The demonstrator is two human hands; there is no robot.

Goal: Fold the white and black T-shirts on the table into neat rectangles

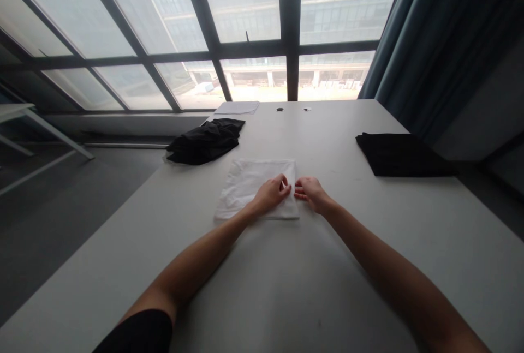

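Observation:
A white cloth (245,181), folded into a flat, roughly square shape with slight creases, lies on the white table (270,276). My left hand (271,193) rests over its right part, thumb and forefinger curled together in a pinch at the fabric near the right edge. Just across from it, my right hand (311,193) has its fingers bent in against that same edge, closed on the border of the cloth. The fingertips of both hands are close together but apart. How much fabric sits between them is too small to make out.
A crumpled black cloth (207,140) lies at the table's left edge, and a neatly folded black cloth (403,155) at the right. White sheets (236,107) lie at the far end, near two round cable holes. Windows and a dark curtain (434,36) stand beyond.

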